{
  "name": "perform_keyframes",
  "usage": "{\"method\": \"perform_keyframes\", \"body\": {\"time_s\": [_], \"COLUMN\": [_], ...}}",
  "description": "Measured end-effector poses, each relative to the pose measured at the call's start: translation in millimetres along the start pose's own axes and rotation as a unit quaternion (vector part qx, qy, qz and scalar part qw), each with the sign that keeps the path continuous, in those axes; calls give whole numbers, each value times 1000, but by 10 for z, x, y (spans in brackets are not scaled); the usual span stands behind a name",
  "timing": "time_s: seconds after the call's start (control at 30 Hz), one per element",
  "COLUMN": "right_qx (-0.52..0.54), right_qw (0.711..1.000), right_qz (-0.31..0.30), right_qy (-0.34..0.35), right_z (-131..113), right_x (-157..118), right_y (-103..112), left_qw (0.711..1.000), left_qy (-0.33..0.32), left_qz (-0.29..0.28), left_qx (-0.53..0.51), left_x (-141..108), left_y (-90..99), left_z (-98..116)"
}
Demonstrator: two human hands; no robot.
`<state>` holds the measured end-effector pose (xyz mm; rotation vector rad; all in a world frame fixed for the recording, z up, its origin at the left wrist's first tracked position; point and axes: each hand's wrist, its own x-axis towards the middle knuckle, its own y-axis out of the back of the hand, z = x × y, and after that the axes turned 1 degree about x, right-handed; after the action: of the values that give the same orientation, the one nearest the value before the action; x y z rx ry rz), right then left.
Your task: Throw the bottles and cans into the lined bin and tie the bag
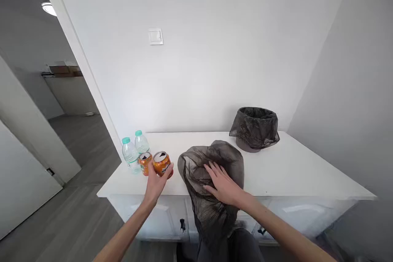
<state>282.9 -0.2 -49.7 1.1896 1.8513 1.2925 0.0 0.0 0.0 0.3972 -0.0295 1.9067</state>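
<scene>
An orange soda can (161,160) with an opened top stands upright at the left of the counter, and my left hand (157,182) is closed around its near side. Just left of it, against my fingers, is a second orange can (144,158). Two clear plastic bottles (130,154) with turquoise caps are behind the cans. A thin black garbage bag (196,180) lies bunched at the counter's middle and hangs over the front edge. My right hand (222,184) rests on it with fingers spread, gripping nothing.
A small bin (247,145) lined with a black bag stands at the back right of the white counter (294,168). Behind is a wall with a light switch (155,36). Cabinet doors with dark handles (182,225) are below. A doorway opens at left.
</scene>
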Motion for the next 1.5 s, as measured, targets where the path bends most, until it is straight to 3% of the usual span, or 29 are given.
{"method": "perform_keyframes", "body": {"time_s": [0.23, 0.4, 0.5, 0.63, 0.73, 0.8, 0.83, 1.0, 1.3, 1.5], "right_qx": [6, -5, -2, 10, 16, 19, 19, 19, 24, 21], "right_qw": [997, 991, 986, 981, 978, 978, 978, 980, 980, 980], "right_qz": [38, 110, 147, 183, 200, 201, 199, 186, 177, 181], "right_qy": [-59, -73, -73, -66, -61, -58, -59, -68, -82, -78], "right_z": [484, 751, 777, 787, 798, 799, 797, 784, 749, 761], "right_x": [108, 164, 210, 236, 236, 234, 232, 226, 215, 221], "right_y": [-445, -549, -576, -619, -632, -625, -618, -597, -549, -558], "left_qw": [999, 998, 996, 985, 989, 988, 988, 994, 995, 994], "left_qy": [3, -16, -30, -60, -57, -48, -34, 54, 54, 48], "left_qz": [22, 28, 50, 113, -7, -94, -110, -56, 6, 18], "left_qx": [29, 56, 71, 119, 134, 114, 99, 79, 87, 92], "left_x": [261, 482, 368, -82, -292, -272, -223, 125, 546, 615], "left_y": [-185, -422, -453, -380, -384, -447, -489, -658, -548, -508], "left_z": [-622, -842, -939, -1067, -1056, -998, -967, -897, -912, -925]}}
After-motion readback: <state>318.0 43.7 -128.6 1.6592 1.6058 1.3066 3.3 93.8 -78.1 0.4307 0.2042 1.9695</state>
